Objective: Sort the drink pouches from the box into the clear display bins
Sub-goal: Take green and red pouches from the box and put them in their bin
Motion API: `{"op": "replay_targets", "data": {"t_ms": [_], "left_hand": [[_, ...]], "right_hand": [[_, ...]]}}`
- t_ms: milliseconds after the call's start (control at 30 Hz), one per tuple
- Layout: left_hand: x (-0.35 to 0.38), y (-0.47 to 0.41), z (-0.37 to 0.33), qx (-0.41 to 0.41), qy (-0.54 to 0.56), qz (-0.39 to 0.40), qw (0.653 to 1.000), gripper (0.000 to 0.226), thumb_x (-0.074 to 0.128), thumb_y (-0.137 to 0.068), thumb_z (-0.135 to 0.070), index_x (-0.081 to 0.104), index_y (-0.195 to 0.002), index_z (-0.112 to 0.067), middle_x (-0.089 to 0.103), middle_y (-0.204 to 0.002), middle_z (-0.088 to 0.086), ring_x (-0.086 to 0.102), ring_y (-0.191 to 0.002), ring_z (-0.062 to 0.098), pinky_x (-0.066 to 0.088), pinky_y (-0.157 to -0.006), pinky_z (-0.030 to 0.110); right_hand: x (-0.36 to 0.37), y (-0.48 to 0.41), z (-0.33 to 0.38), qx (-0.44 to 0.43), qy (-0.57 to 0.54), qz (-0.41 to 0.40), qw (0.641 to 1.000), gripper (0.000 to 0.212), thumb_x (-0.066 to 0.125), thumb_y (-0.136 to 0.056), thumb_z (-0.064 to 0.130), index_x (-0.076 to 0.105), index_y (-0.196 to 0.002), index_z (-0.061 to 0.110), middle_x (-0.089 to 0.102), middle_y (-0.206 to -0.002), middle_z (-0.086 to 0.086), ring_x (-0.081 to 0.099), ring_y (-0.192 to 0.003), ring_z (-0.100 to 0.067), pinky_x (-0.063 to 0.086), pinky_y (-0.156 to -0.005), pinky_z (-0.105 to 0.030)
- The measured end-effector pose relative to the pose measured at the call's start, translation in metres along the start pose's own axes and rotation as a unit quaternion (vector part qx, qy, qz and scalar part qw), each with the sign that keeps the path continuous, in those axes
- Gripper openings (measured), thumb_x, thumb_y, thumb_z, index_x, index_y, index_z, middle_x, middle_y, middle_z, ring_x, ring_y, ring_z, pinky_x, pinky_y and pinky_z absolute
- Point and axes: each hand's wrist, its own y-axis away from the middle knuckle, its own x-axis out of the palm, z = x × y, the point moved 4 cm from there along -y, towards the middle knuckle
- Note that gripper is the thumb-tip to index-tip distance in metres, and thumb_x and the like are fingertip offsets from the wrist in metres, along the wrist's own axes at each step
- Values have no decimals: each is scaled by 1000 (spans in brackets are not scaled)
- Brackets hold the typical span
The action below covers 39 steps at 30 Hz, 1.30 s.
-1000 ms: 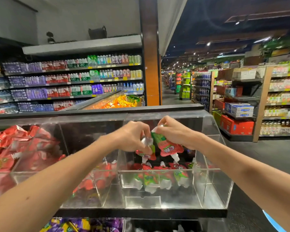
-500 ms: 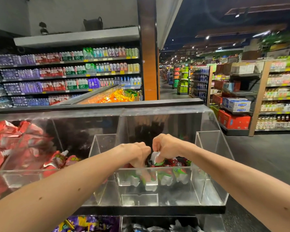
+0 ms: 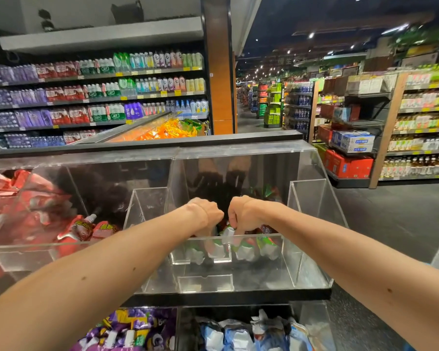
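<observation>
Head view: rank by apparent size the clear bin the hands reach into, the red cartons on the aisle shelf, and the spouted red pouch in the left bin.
1. Clear bin, by far.
2-3. Red cartons and spouted red pouch look about alike; the cartons sit much farther off, so I leave them unranked.

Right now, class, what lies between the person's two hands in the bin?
Head view: the white end of a drink pouch, pinched by the right hand, beside the left hand.

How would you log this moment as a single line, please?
step: stocking | left hand: fingers down in right clear bin, grip hidden | right hand: pinching pouch over the pile
</observation>
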Motion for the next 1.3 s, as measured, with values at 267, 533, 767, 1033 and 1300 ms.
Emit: {"op": "replay_targets", "data": {"t_ms": [267, 533, 767, 1033, 1300], "left_hand": [[-24, 43, 22, -74, 247, -40, 965, 25, 71, -88, -37, 68, -107, -21, 69, -103, 2, 68, -84, 17, 61, -74, 34], [-69, 155, -25, -159, 477, -376, 778, 10, 72, -88, -35, 70, -90, -25, 69, -84, -8, 64, -75, 2, 46, -64, 11], [-98, 159, -179, 31, 504, -428, 749, 15, 77, -83, -31, 67, -89, -21, 66, -78, -9, 60, -70, 2, 45, -66, 13], [-72, 95, -470, 348, 509, -249, 747, 9, 70, -84, -26, 66, -85, -18, 61, -78, -9, 59, -76, 11, 45, -70, 24], [-21, 92, -727, 450, 422, 46, 786, 18, 56, -94, -7, 69, -106, 0, 66, -112, 20, 62, -112, 33, 53, -80, 24]], "right_hand": [[-4, 14, -14, -9, -108, -24, 994, 10, 76, -83, 23, 74, -91, 18, 73, -97, -4, 68, -92, -23, 59, -82, -36], [-29, 133, -22, -175, -312, -305, 883, 5, 68, -88, 17, 69, -93, 16, 71, -90, 3, 68, -83, -10, 56, -77, -29], [81, 289, -105, -83, -421, -411, 804, 5, 69, -82, 24, 66, -83, 20, 67, -75, 14, 64, -66, -5, 51, -59, -17], [310, 494, -222, 373, -376, -379, 759, 15, 73, -85, 14, 66, -78, 25, 66, -71, 11, 60, -68, 3, 42, -62, -15], [462, 661, -257, 616, -405, -266, 621, 7, 67, -89, 21, 65, -82, 21, 64, -77, 7, 60, -77, -15, 40, -62, -14]]}}
